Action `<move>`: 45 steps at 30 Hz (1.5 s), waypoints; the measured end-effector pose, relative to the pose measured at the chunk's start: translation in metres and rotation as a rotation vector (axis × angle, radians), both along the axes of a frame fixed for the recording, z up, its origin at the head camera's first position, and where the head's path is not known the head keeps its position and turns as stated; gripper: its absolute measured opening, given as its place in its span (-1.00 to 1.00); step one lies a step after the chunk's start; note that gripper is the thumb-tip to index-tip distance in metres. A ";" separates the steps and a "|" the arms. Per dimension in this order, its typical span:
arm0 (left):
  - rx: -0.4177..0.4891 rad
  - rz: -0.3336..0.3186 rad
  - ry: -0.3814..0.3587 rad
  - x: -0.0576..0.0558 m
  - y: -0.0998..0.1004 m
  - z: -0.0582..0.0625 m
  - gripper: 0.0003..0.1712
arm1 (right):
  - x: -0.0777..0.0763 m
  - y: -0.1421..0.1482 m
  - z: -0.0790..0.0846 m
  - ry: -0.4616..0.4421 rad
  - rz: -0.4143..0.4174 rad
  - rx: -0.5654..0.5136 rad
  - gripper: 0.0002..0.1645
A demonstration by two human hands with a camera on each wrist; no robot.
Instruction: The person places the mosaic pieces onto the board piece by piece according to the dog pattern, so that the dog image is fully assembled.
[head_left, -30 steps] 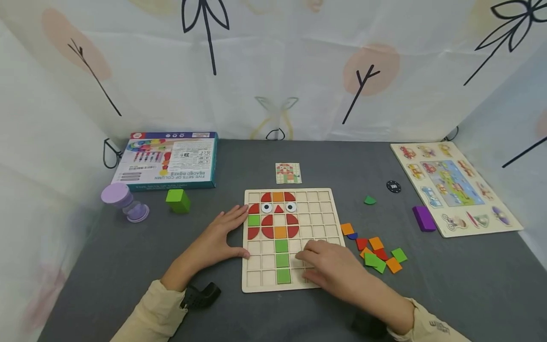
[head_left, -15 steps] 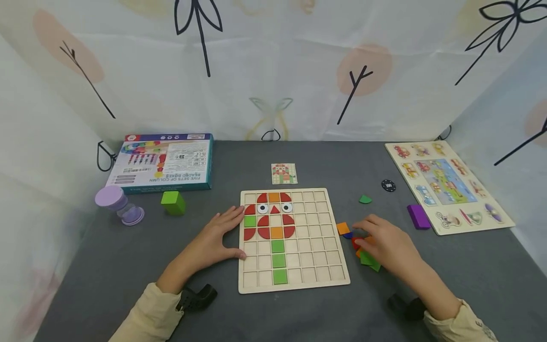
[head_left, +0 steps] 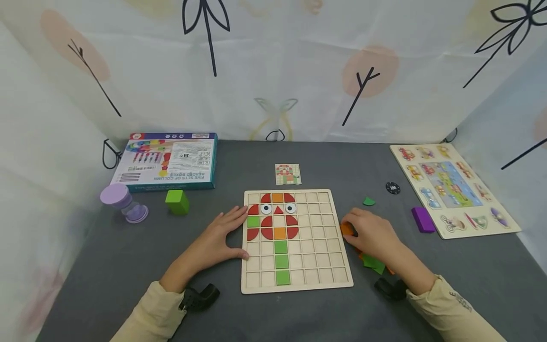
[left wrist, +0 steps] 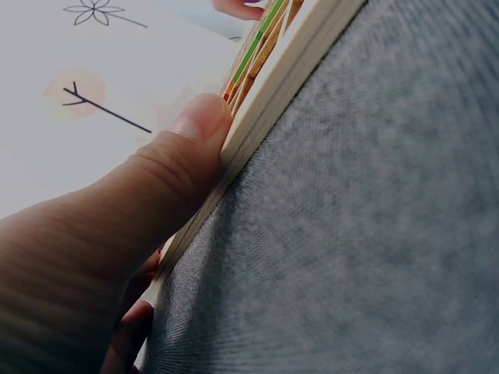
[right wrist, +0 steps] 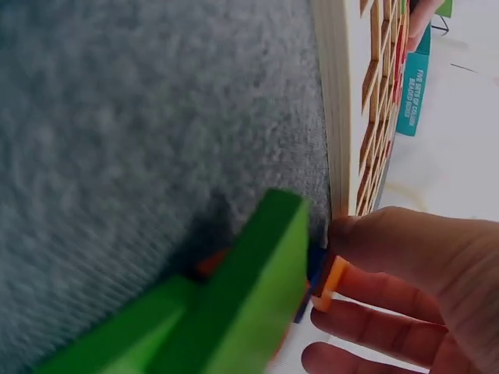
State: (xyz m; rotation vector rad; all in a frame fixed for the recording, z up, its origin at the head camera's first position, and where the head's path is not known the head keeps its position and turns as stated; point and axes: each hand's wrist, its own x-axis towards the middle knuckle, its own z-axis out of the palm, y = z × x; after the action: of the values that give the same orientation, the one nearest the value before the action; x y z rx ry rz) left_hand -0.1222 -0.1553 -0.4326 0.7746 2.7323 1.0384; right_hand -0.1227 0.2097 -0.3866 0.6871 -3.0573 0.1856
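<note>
A wooden grid board (head_left: 312, 260) lies flat, bearing red, orange and green tiles and two eye pieces in its left half. My left hand (head_left: 213, 240) rests along its left edge, thumb and fingertips touching the side. In the left wrist view the thumb (left wrist: 175, 167) presses the board's wooden edge (left wrist: 269, 117). Just off the right edge, my right hand (head_left: 372, 235) pinches an orange square tile (right wrist: 331, 282) between thumb and fingers. Beneath and beside that hand lie loose green tiles (head_left: 373, 262) and a blue piece (right wrist: 314, 261), partly hidden.
Behind the board lies a small pattern card (head_left: 288, 174). To the right are a green piece (head_left: 369, 201), a black disc (head_left: 392, 188), a purple block (head_left: 423, 220) and a picture board (head_left: 483, 223). Left stand a green block (head_left: 177, 202), lilac hourglass (head_left: 124, 199) and flat box (head_left: 188, 164).
My right hand has gone from over the board's lower right to the loose tiles, then back leftward to the orange tile, which it now pinches. My left hand stays at the board's edge.
</note>
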 end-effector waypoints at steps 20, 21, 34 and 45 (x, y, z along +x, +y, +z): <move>0.000 -0.009 -0.013 -0.001 0.001 0.002 0.13 | 0.015 -0.095 0.003 0.072 0.297 -0.025 -0.72; 0.002 -0.010 -0.013 -0.001 0.002 0.002 0.13 | 0.015 -0.097 0.002 0.064 0.299 -0.021 -0.72; 0.008 -0.003 -0.018 0.000 0.001 0.002 0.14 | 0.014 -0.099 0.002 0.043 0.290 -0.006 -0.66; 0.011 0.000 -0.002 0.000 0.001 0.000 0.14 | 0.020 -0.023 0.020 0.102 0.088 -0.090 -0.62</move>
State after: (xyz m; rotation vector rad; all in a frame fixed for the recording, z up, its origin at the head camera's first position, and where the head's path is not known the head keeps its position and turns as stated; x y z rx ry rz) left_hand -0.1224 -0.1547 -0.4321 0.7745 2.7271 1.0543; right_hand -0.1024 0.1868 -0.3668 0.8003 -2.9045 0.2776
